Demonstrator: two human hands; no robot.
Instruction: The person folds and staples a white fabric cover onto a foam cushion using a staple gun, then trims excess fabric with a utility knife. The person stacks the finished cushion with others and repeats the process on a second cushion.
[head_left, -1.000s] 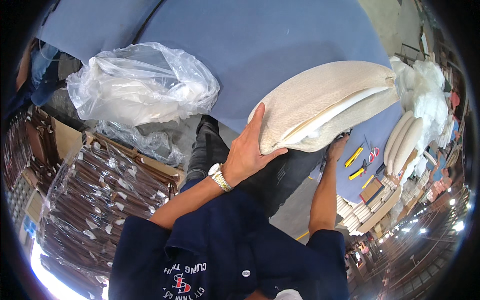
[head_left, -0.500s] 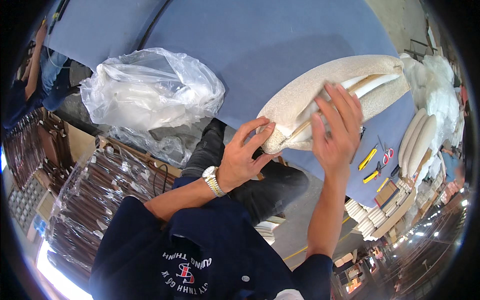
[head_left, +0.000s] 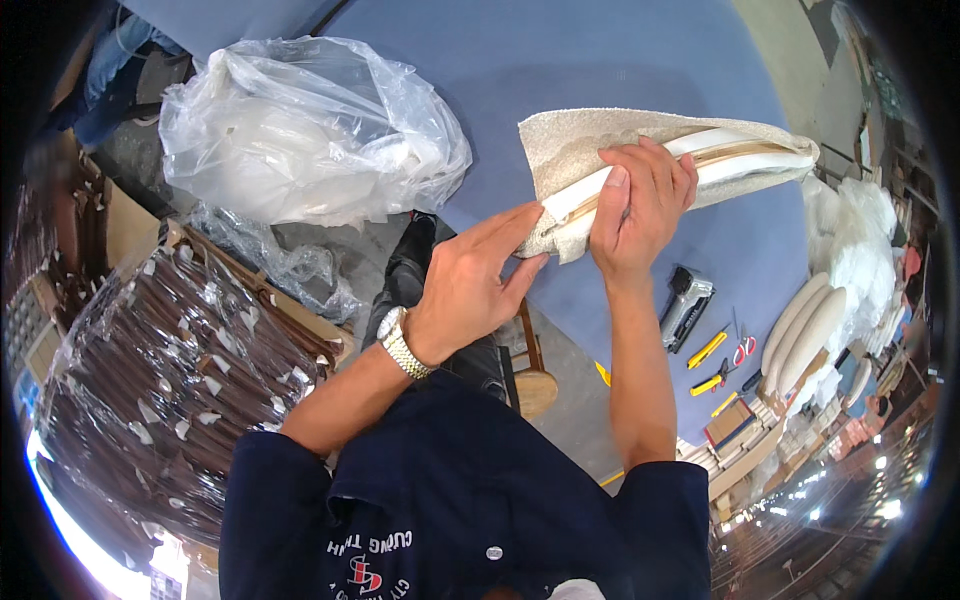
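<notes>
A long curved padded piece, like a chair backrest (head_left: 755, 165), is held over the blue table. It has beige textured fabric (head_left: 570, 135), white foam (head_left: 572, 197) and a wooden strip along its middle. My left hand (head_left: 465, 285) pinches the fabric at the near left end, with thumb below and fingers above. My right hand (head_left: 640, 215) is closed over the foam and the strip a little further right, its thumb pressing down near the left end. Above my hands a fabric flap stands away from the foam. My right palm hides part of the middle.
On the table's right lie a staple gun (head_left: 688, 308), a yellow cutter (head_left: 707, 350), red-handled scissors (head_left: 744, 351) and yellow-handled pliers (head_left: 708, 384). Several beige padded pieces (head_left: 803, 335) stack beyond them. A clear plastic bag (head_left: 310, 140) sits at left, above plastic-wrapped brown parts (head_left: 190, 380).
The fabric flap at the left end has lifted away, baring more foam. My right hand, spread before, has closed onto the padded piece. The view has shifted, and the staple gun now shows.
</notes>
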